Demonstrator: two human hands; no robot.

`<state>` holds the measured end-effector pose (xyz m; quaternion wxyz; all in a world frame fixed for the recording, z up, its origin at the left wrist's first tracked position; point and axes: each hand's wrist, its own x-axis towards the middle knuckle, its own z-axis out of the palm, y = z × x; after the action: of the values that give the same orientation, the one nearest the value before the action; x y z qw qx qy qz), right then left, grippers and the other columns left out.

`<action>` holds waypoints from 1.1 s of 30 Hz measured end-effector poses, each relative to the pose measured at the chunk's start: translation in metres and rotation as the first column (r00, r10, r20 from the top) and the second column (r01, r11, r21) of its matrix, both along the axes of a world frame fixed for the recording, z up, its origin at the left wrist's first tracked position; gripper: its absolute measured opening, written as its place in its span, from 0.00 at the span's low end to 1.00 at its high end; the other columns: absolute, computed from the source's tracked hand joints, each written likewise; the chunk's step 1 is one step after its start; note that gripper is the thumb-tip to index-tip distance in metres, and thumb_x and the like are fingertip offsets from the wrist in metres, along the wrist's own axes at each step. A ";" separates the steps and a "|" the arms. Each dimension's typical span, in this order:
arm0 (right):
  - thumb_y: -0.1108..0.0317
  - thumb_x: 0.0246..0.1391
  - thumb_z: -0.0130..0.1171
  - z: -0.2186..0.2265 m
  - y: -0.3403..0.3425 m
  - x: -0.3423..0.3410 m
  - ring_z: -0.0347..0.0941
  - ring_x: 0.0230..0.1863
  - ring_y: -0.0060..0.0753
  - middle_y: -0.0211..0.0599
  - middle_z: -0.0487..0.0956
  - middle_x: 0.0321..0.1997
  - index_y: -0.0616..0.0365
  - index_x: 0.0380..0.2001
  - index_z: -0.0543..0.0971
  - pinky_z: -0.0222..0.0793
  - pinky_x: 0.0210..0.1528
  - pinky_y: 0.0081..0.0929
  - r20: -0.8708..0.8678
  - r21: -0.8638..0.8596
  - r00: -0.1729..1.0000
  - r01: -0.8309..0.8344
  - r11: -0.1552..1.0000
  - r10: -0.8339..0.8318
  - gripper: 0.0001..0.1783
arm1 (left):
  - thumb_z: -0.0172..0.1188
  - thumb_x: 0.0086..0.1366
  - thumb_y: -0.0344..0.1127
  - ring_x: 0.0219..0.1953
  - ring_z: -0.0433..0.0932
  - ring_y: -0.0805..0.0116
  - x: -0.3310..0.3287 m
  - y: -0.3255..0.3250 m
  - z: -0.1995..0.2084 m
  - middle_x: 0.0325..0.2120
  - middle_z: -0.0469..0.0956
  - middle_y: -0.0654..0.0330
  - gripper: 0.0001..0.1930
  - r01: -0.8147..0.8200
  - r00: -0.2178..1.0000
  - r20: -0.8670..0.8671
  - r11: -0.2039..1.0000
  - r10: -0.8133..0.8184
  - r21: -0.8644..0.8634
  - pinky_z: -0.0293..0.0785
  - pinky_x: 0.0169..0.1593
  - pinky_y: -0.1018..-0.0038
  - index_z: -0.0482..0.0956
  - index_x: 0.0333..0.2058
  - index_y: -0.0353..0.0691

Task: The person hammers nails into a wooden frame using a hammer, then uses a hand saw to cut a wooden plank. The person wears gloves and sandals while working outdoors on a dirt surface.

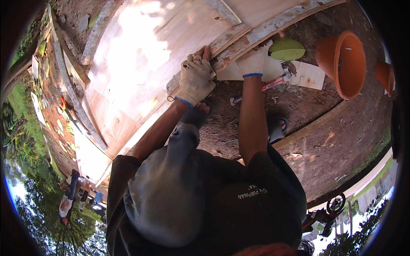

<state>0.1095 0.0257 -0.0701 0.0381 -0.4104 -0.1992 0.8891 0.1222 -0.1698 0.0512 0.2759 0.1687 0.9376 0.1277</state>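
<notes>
The left hand (195,79), in a dirty work glove with a blue cuff, is closing its grip around the edge of a weathered wooden batten (239,40), fingertips hooking over the top at about 12 o'clock. The right hand (255,62), in a white glove, is pressing on the same batten just beside it at 3 o'clock; whether its grip is spread or curled I cannot tell, since the fingers are hidden behind the wood. The batten's long axis is running from 8 o'clock up to 2 o'clock, lying along the border of a big plywood sheet (141,64). A red-handled hammer (273,83) is lying on the bare earth just below the right wrist, nearer that hand. A pale paper sheet (309,76) and a green leaf (287,50) are sitting at 3 o'clock, with 1 orange plastic pot (346,64) farther out.
</notes>
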 end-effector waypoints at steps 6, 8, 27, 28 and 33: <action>0.25 0.65 0.36 -0.013 -0.013 -0.010 0.65 0.68 0.52 0.46 0.66 0.72 0.50 0.72 0.63 0.64 0.67 0.60 -0.072 -0.067 0.981 -0.183 0.981 0.178 0.47 | 0.66 0.50 0.36 0.65 0.66 0.45 0.008 -0.005 -0.012 0.69 0.64 0.45 0.52 -0.039 0.995 -0.088 0.999 0.040 0.006 0.65 0.67 0.54 0.53 0.73 0.30; 0.25 0.65 0.36 -0.023 -0.007 -0.007 0.63 0.69 0.51 0.44 0.65 0.72 0.48 0.73 0.61 0.61 0.68 0.60 -0.063 -0.058 0.977 -0.208 0.977 0.204 0.47 | 0.66 0.50 0.36 0.66 0.66 0.45 0.006 -0.002 -0.009 0.69 0.64 0.45 0.52 -0.051 0.998 -0.032 0.999 0.051 -0.007 0.64 0.68 0.54 0.53 0.73 0.31; 0.36 0.70 0.48 0.037 0.041 0.032 0.77 0.54 0.37 0.43 0.77 0.61 0.63 0.70 0.64 0.76 0.59 0.37 0.297 0.202 0.911 -0.354 0.913 0.287 0.42 | 0.71 0.44 0.32 0.60 0.70 0.41 0.006 -0.004 -0.025 0.63 0.69 0.46 0.52 -0.066 0.993 -0.084 0.984 0.081 0.166 0.68 0.64 0.51 0.60 0.70 0.35; 0.37 0.70 0.49 0.052 0.040 0.036 0.78 0.52 0.38 0.44 0.78 0.58 0.64 0.69 0.65 0.78 0.56 0.38 0.311 0.232 0.893 -0.403 0.885 0.325 0.42 | 0.71 0.44 0.32 0.60 0.70 0.41 0.006 -0.007 -0.026 0.62 0.69 0.45 0.51 -0.066 0.993 -0.086 0.982 0.083 0.179 0.67 0.64 0.51 0.60 0.70 0.34; 0.44 0.65 0.61 0.092 0.061 0.075 0.81 0.35 0.32 0.42 0.83 0.39 0.64 0.53 0.77 0.81 0.36 0.30 0.511 0.503 0.848 -0.431 0.749 0.144 0.31 | 0.72 0.46 0.38 0.62 0.69 0.41 0.002 -0.010 -0.026 0.63 0.67 0.45 0.51 -0.031 0.992 -0.116 0.985 0.052 0.172 0.65 0.66 0.50 0.59 0.70 0.33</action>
<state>0.1843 0.0862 0.0217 -0.0213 -0.5299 -0.5359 0.6570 0.1245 -0.1802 0.0247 0.2012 0.1794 0.9414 0.2026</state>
